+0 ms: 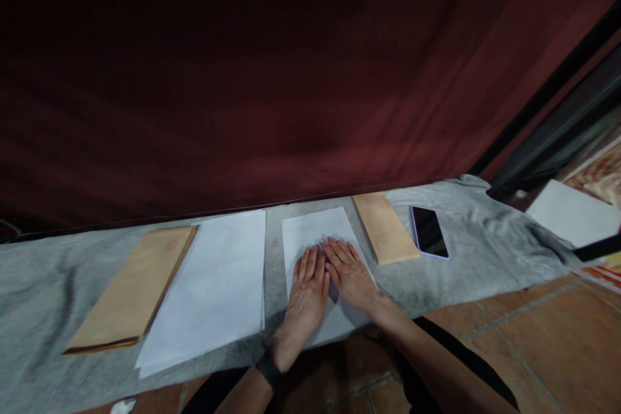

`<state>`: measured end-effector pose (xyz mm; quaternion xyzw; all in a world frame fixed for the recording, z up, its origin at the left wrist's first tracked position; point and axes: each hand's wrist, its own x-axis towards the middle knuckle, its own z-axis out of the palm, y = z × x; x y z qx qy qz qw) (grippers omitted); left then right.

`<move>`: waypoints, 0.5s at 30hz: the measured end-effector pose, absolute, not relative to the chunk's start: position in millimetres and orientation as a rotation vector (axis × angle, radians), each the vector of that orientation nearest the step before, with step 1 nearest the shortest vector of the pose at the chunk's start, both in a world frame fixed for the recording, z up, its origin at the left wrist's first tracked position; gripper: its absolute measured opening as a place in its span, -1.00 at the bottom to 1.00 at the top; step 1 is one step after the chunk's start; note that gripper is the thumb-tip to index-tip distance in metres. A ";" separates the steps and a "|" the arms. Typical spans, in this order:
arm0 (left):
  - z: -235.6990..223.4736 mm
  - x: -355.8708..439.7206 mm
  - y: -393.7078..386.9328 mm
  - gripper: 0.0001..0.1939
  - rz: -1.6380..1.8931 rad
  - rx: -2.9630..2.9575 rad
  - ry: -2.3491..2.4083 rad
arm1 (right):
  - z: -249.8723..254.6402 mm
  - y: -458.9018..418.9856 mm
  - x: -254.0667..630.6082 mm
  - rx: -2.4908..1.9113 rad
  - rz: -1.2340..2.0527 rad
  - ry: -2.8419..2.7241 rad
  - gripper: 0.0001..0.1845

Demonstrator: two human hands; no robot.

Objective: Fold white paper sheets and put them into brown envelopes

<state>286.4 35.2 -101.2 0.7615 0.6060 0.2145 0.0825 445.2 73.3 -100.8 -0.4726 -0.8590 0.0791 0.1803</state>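
Note:
A white sheet of paper lies on the grey cloth in front of me. Both palms rest flat on it, side by side, with the fingertips pointing away from me. My left hand has its fingers stretched out on the left half of the sheet. Close against it, my right hand also lies flat, its fingers slightly spread. The part of the paper under my hands is hidden. Just right of the sheet is a brown envelope. On the left is a stack of white paper.
A thicker pile of brown envelopes overlaps the white stack's left side. A phone with a purple edge lies at the right. The grey cloth covers the narrow surface, backed by a dark red curtain. Tiled floor shows below.

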 end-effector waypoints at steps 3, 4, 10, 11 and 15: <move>-111.1 292.9 31.1 -0.45 0.537 2.321 1.827 | -105.1 71.4 445.8 -1.348 0.228 -2.433 -0.46; -111.8 291.9 29.9 -0.44 0.510 2.338 1.834 | -106.6 71.2 446.7 -1.363 0.224 -2.427 -0.46; -110.7 268.8 32.3 -0.34 0.468 2.303 2.050 | -111.0 70.7 454.7 -1.495 0.123 -2.372 -0.42; -111.4 263.6 34.5 -0.33 0.475 2.275 2.107 | -111.6 69.9 455.7 -1.523 0.101 -2.368 -0.41; -112.9 243.1 46.4 -0.38 0.604 2.163 2.178 | -115.2 64.2 457.4 -1.599 0.026 -2.358 -0.37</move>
